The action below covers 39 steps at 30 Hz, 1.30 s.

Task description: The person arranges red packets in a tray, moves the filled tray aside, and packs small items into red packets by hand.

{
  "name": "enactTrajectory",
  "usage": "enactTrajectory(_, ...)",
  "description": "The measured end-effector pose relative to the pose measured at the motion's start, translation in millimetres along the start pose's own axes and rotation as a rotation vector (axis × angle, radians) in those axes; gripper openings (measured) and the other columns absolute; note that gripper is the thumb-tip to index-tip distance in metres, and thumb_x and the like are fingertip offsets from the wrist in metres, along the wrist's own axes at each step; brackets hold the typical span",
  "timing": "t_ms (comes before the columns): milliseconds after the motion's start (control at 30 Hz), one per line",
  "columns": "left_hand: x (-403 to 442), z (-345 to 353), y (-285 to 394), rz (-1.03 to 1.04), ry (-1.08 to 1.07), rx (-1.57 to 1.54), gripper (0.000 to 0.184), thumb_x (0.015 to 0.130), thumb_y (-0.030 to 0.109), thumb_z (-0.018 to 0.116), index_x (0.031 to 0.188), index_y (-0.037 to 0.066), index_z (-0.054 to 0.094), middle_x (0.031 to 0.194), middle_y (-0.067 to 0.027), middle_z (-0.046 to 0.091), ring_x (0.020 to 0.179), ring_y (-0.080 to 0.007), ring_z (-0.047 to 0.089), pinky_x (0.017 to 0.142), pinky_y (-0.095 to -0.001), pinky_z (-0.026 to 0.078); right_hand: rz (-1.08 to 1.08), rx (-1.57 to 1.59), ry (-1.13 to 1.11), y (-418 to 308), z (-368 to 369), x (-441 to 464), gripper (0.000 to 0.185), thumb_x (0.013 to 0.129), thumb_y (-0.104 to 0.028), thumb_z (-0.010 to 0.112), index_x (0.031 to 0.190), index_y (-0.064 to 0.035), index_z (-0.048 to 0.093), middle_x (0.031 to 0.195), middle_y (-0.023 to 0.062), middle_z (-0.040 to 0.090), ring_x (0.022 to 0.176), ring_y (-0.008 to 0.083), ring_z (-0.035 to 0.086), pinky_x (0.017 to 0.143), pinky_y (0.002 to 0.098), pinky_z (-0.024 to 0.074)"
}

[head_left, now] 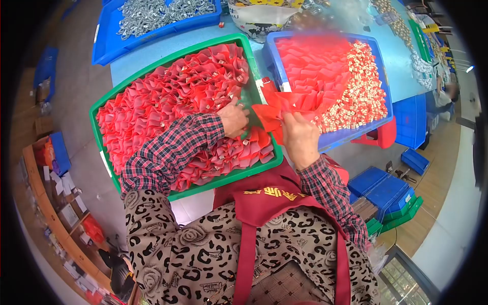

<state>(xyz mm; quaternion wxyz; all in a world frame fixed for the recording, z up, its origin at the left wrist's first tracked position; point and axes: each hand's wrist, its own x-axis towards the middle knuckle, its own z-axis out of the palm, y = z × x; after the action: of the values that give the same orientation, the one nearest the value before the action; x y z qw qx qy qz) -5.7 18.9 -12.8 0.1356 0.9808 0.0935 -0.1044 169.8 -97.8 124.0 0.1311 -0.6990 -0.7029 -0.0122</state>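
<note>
My left hand [234,119] is inside the green tray [247,56], over the packed rows of red fabric pieces [168,96]. Its fingers are bent and partly hidden at their tips, so what they touch is unclear. At the near left edge of the blue-rimmed tray [382,66], my right hand [300,137] is closed on a red fabric piece [273,109], which spreads out to the left. That tray holds more layered red fabric [310,66] on its left side and many small cream-and-red pieces [363,91] on its right.
A blue tray of metal parts [109,43] is at the top left. Beside it stands a patterned bag [256,18]. A red stool [384,133] and stacked blue bins [381,190] are at the right. Shelves [51,213] line the left.
</note>
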Motion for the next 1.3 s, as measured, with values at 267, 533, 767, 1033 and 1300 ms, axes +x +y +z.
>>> enactTrajectory(267,-10,9,-7,0.045,0.03,0.035,0.03,0.078,0.036,0.062,0.091,0.009,0.068,0.1,-0.0087,0.066,0.097,-0.0306,0.056,0.098,-0.051,0.037,-0.042,-0.097,-0.004,-25,45,5,0.011,0.076,-0.008,0.061,0.087,-0.0078,0.059,0.075,0.0087,0.055,0.06,0.027,0.059,0.051,0.0366,0.0462)
enactTrajectory(533,-18,3,-3,-0.028,-0.018,0.049,0.03,0.078,0.033,0.062,0.09,0.007,0.068,0.1,-0.0099,0.066,0.096,-0.0309,0.056,0.095,-0.0495,0.039,-0.069,-0.152,-0.019,-38,84,5,0.011,0.075,-0.01,0.06,0.086,-0.0077,0.058,0.076,0.0083,0.056,0.06,0.0253,0.06,0.049,0.0363,0.0468)
enactTrajectory(767,-21,14,-6,-0.006,0.065,0.019,0.03,0.078,0.032,0.061,0.089,0.006,0.067,0.094,-0.014,0.067,0.092,-0.0324,0.057,0.092,-0.0504,0.04,-0.032,-0.156,-0.082,-38,98,17,0.005,0.078,-0.01,0.057,0.081,-0.0063,0.058,0.077,0.0114,0.059,0.063,0.0261,0.062,0.049,0.0346,0.0491)
enactTrajectory(1033,-14,-6,-3,-0.008,-0.069,0.002,0.033,0.077,0.033,0.062,0.09,0.004,0.067,0.091,-0.0169,0.067,0.088,-0.034,0.058,0.097,-0.0547,0.038,-0.014,-0.143,-0.102,-36,149,38,0.006,0.08,-0.011,0.057,0.083,-0.006,0.059,0.079,0.0121,0.06,0.065,0.028,0.062,0.053,0.0378,0.0517)
enactTrajectory(1300,-19,4,0,-0.056,0.07,0.021,0.036,0.076,0.035,0.065,0.095,0.004,0.067,0.098,-0.0162,0.066,0.092,-0.0335,0.058,0.101,-0.0563,0.035,-0.056,-0.032,-0.142,-26,177,42,0.013,0.082,-0.012,0.055,0.092,-0.0048,0.06,0.09,0.0153,0.06,0.074,0.031,0.063,0.058,0.0382,0.0533)
